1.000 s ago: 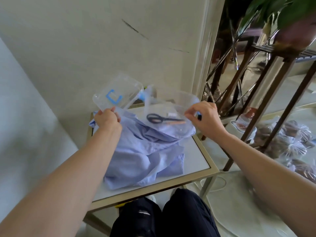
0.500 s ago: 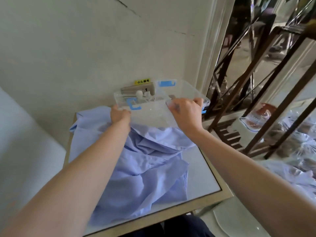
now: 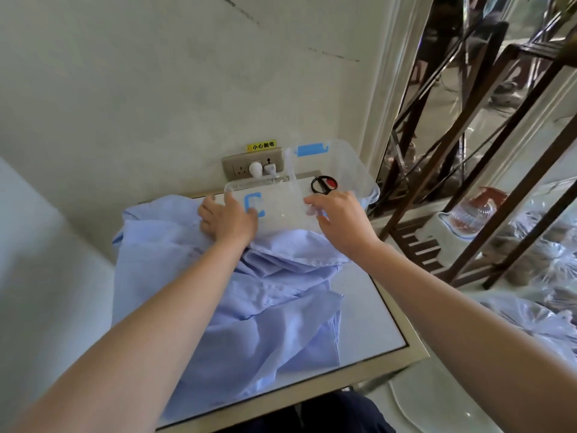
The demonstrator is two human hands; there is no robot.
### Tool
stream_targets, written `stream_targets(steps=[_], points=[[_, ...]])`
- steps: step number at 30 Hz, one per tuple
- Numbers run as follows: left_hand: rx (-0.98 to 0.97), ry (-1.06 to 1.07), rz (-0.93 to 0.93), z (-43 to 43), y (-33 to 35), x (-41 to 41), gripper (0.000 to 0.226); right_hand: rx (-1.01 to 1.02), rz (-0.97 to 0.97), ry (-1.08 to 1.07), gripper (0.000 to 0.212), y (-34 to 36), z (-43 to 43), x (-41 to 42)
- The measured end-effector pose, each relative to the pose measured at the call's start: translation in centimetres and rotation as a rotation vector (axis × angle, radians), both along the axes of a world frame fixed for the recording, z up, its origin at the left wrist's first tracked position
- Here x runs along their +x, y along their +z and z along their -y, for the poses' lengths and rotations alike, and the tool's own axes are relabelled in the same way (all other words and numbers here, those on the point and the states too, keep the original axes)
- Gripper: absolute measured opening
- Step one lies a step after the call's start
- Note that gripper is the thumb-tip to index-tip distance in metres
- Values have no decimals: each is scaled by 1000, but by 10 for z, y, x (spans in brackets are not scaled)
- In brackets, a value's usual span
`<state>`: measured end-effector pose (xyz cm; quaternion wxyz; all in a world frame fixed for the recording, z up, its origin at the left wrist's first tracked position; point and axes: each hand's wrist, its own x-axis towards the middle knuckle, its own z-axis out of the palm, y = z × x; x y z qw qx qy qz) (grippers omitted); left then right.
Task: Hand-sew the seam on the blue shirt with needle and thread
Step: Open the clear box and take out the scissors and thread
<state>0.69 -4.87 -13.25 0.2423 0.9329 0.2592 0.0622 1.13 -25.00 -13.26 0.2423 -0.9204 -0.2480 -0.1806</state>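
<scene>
The blue shirt [image 3: 249,295] lies crumpled over the left and middle of the glass-topped table [image 3: 371,320]. At the far edge a clear plastic lid [image 3: 278,210] with a blue clip rests on the shirt, and my left hand [image 3: 228,218] grips its left end. Beside it stands a clear box [image 3: 349,170] with a blue clip. My right hand [image 3: 338,218] holds the box's near-left corner, its fingers curled on the rim. Black-handled scissors [image 3: 321,185] lie inside the box. No needle or thread shows.
A wall socket [image 3: 253,167] with plugs and a yellow label sits just behind the lid. A dark metal shelf frame [image 3: 487,170] stands to the right, with plastic bags [image 3: 543,260] and a glass jar on the floor. My dark-trousered knees are under the table's near edge.
The lid and box were held up over the shirt a second ago; they have come down to the table's far edge, the box set at the back right. My view has tilted downward.
</scene>
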Motion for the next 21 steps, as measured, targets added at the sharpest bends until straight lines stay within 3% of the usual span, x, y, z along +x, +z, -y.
stream_targets(steps=[1,3,5,7,9,12,16,19,21], points=[[-42,-71,92,3,3,1,47,15,50,16,44,-3,1,-3],[-352,-210,219,13,11,1,33,24,146,37,45,-8,5,-7],[-719,-251,183,29,23,-2,35,36,170,58,45,-11,9,-12],[-869,-255,93,43,27,-2,27,19,123,102,44,-9,13,-19],[-880,-249,112,52,28,-2,13,-16,-28,164,45,2,18,-25],[-781,-296,193,54,24,-3,21,-48,-341,197,41,30,30,-36],[-759,-358,238,56,27,-10,26,93,-268,-67,37,47,37,-26],[-713,-382,271,58,29,-16,27,-215,-437,-174,47,41,29,-13],[-632,-406,305,58,28,-19,27,-299,-481,-188,49,33,21,-8]])
